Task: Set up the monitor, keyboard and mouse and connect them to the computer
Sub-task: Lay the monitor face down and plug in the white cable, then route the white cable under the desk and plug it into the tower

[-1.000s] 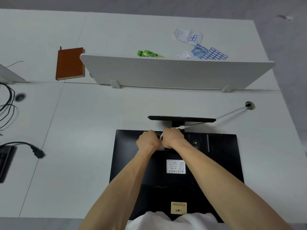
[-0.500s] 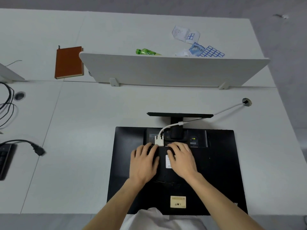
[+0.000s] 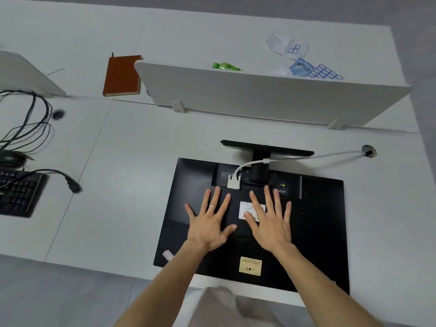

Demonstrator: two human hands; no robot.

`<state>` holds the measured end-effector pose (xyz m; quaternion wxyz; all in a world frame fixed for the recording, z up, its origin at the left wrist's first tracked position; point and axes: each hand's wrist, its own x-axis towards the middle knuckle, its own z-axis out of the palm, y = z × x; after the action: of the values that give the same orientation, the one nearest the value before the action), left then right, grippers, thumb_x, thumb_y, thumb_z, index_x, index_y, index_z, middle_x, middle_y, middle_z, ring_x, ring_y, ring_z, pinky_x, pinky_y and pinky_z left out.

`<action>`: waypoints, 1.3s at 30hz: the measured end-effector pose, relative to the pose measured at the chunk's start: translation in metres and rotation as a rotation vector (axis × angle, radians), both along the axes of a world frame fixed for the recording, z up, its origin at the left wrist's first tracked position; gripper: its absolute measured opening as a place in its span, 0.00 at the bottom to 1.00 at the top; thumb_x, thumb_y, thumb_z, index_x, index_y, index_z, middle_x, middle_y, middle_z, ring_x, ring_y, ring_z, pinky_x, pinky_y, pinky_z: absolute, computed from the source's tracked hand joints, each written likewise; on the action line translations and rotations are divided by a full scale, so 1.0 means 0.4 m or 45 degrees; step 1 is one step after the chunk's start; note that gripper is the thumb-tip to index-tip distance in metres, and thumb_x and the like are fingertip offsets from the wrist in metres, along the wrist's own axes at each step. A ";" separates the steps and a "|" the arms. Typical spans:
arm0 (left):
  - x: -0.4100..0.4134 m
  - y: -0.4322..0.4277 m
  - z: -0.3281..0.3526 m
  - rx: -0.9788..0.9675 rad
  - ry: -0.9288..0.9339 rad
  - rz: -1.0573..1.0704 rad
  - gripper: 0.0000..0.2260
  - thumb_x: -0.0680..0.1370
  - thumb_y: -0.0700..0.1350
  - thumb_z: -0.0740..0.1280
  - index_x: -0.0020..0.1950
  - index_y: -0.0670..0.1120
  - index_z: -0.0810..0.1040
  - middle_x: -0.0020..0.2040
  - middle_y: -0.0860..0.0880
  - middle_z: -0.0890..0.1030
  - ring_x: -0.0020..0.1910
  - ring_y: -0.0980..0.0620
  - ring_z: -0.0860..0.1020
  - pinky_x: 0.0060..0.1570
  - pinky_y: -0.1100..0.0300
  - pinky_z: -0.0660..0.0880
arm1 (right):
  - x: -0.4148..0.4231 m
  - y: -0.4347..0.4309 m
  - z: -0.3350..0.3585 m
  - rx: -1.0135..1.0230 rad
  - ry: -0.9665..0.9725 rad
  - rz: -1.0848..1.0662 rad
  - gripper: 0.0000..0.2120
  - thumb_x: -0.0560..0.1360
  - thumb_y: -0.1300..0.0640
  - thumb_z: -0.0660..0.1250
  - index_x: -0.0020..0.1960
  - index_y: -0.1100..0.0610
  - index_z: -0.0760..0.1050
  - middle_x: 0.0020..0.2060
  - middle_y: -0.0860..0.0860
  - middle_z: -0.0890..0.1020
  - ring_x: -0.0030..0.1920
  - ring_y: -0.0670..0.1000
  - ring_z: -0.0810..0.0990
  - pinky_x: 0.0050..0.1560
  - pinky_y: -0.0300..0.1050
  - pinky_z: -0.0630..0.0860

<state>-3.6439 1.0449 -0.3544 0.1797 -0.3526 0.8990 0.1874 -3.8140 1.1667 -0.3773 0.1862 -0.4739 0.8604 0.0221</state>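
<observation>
Lying screen-down at the near edge of the desk (image 3: 132, 147), the monitor (image 3: 316, 232) shows its black back, with a yellow sticker (image 3: 250, 265) near its closest edge and a white label (image 3: 246, 208) at mid-panel. Left hand (image 3: 210, 223) rests flat on the back panel, fingers spread wide, holding nothing; a ring sits on one finger. Right hand (image 3: 271, 223) lies just beside it, likewise splayed and empty, partly covering the white label. Just beyond the fingertips, a white connector (image 3: 234, 181) is seated in the port row, beside the stand neck. Its white cable (image 3: 330, 154) arcs over the neck and runs right to a grommet hole (image 3: 368, 151) near the right edge of the desk. The monitor's base (image 3: 266, 149) points away, toward the far side. At the left edge: black keyboard (image 3: 17, 192), partly out of view, with a black power plug (image 3: 73, 185) lying loose beside it and a tangle of black cables (image 3: 28, 123) further back. A white divider panel (image 3: 264, 97) stands along the far edge. Beyond it lie a brown notebook (image 3: 122, 75), a green wrapper (image 3: 225, 66), and blue-and-white papers (image 3: 304, 60).
</observation>
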 end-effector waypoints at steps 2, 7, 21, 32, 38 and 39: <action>-0.044 -0.022 0.005 0.028 -0.001 0.042 0.38 0.78 0.71 0.51 0.79 0.61 0.33 0.77 0.55 0.27 0.76 0.50 0.27 0.67 0.23 0.41 | -0.046 -0.028 0.011 0.019 -0.040 0.004 0.30 0.79 0.31 0.39 0.78 0.36 0.34 0.78 0.48 0.30 0.77 0.53 0.27 0.75 0.66 0.33; -0.110 -0.045 0.040 0.166 -0.044 0.154 0.38 0.80 0.65 0.59 0.80 0.61 0.37 0.79 0.55 0.30 0.78 0.49 0.30 0.70 0.26 0.45 | -0.104 -0.073 0.051 0.093 -0.127 0.046 0.30 0.81 0.33 0.42 0.77 0.36 0.32 0.77 0.48 0.29 0.76 0.54 0.26 0.75 0.65 0.34; 0.375 -0.240 0.210 -0.022 0.374 0.926 0.31 0.81 0.54 0.61 0.81 0.56 0.52 0.80 0.48 0.58 0.76 0.46 0.63 0.73 0.50 0.63 | 0.271 -0.436 0.295 -0.184 -0.361 0.446 0.22 0.83 0.46 0.56 0.76 0.46 0.65 0.80 0.49 0.57 0.80 0.52 0.48 0.78 0.47 0.49; 1.063 -0.663 0.137 -0.071 0.299 1.442 0.28 0.81 0.51 0.61 0.80 0.50 0.57 0.79 0.46 0.60 0.74 0.46 0.64 0.71 0.51 0.66 | 0.874 -0.941 0.262 0.051 -0.579 0.664 0.26 0.82 0.47 0.59 0.77 0.53 0.61 0.75 0.47 0.66 0.76 0.51 0.59 0.72 0.43 0.61; 1.246 -0.809 0.076 0.107 0.342 1.629 0.28 0.81 0.52 0.62 0.80 0.49 0.58 0.78 0.46 0.61 0.75 0.45 0.63 0.72 0.49 0.65 | 1.079 -1.200 0.166 0.160 -0.636 0.607 0.32 0.79 0.47 0.60 0.79 0.57 0.57 0.74 0.54 0.68 0.71 0.57 0.69 0.71 0.49 0.66; 1.245 -0.809 0.069 0.191 0.362 1.660 0.29 0.81 0.53 0.61 0.80 0.49 0.58 0.79 0.46 0.60 0.76 0.45 0.62 0.73 0.49 0.65 | 1.084 -1.221 0.151 0.179 -0.635 0.588 0.34 0.80 0.46 0.61 0.80 0.57 0.53 0.77 0.54 0.64 0.74 0.57 0.65 0.73 0.50 0.63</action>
<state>-3.1460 0.7212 -0.3266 -0.0665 -0.7820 0.5015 0.3642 -3.3806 0.6781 -0.3170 0.4131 -0.6328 0.6548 0.0064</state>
